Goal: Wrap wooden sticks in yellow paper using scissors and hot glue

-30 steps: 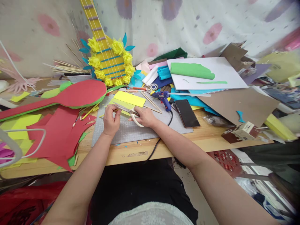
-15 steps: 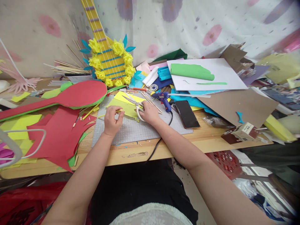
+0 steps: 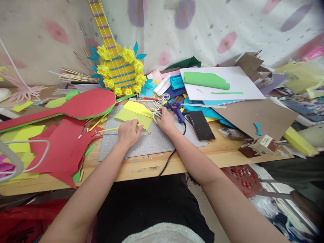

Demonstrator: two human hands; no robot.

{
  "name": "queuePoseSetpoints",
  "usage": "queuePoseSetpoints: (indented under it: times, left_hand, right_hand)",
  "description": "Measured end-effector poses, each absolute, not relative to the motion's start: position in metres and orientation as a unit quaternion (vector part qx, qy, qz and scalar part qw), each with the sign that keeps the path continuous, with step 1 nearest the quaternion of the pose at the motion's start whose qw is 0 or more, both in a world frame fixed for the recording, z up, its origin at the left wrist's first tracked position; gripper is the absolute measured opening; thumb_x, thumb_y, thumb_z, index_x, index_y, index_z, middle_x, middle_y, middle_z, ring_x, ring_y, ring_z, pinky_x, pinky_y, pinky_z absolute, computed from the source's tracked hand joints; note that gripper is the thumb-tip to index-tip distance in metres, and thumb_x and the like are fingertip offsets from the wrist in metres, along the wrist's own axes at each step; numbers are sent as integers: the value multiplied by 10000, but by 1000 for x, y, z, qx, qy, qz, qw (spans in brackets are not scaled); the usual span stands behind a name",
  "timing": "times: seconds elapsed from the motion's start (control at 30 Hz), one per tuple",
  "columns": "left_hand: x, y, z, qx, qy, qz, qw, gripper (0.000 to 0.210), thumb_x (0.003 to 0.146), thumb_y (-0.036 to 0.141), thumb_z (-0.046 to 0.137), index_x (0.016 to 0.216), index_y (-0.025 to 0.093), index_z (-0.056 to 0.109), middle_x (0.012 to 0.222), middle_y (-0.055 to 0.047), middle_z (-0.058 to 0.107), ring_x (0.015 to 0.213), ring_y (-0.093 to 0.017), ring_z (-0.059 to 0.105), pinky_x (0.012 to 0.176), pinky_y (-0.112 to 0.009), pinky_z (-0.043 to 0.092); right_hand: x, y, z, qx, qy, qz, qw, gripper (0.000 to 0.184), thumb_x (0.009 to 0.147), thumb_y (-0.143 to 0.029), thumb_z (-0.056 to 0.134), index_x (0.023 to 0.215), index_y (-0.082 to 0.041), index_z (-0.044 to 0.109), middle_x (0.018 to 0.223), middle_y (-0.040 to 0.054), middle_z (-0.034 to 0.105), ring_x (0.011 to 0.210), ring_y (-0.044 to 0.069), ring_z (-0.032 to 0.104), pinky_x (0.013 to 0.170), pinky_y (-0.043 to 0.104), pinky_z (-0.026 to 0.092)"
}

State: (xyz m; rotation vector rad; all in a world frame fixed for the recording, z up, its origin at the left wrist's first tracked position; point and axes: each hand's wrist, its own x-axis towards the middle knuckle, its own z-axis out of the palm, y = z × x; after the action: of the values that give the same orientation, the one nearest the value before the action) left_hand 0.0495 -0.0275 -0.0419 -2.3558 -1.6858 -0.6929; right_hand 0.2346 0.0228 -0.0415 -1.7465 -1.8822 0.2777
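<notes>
scissors (image 3: pixel 154 112) were over the gray mat (image 3: pixel 157 143), at the right edge of the yellow paper (image 3: pixel 138 108). the right hand (image 3: pixel 166 120) had its fingers bent at the handles, but i could not tell if they squeezed. the left hand (image 3: pixel 128 132) was palm down near a yellow stick (image 3: pixel 108 129), its hold hidden. just past the right hand sat a blue glue gun (image 3: pixel 178 110), then a black phone (image 3: pixel 201 125).

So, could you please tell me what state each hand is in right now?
Left hand: fingers bent, at one end of the yellow strip; whether it grips that cannot be told.
Right hand: closed, holding the scissors by the handles.
</notes>
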Motion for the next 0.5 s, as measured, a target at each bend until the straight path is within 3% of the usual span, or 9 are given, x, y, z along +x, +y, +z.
queuePoseSetpoints:
  times: [0.1, 0.23, 0.5]
  left_hand:
    - [51, -27, -44, -792, -565, -219, 67, 243, 886, 303, 321, 799, 189, 517, 784, -85, 573, 783, -228, 518, 697, -341, 337]
    - [43, -21, -44, -726, -607, -310, 92, 171, 865, 259, 351, 782, 186, 482, 889, -123, 550, 874, -243, 481, 757, -354, 336]
    - [-6, -6, -39, -562, -709, -425, 13, 353, 888, 362, 297, 565, 219, 298, 540, -6, 388, 587, -170, 412, 621, -309, 310]
  right_hand:
    - [236, 23, -41, -658, -694, 103, 274, 306, 746, -231, 515, 1033, -173, 424, 1020, 122, 612, 945, 266, 564, 774, 380, 437]
    - [237, 23, -43, -652, -702, 87, 275, 309, 741, -226, 513, 1030, -173, 417, 1017, 111, 610, 958, 256, 559, 777, 362, 431]
    - [236, 23, -40, -658, -705, 54, 258, 297, 768, -268, 482, 1043, -177, 416, 1002, 107, 608, 920, 249, 566, 728, 340, 424]
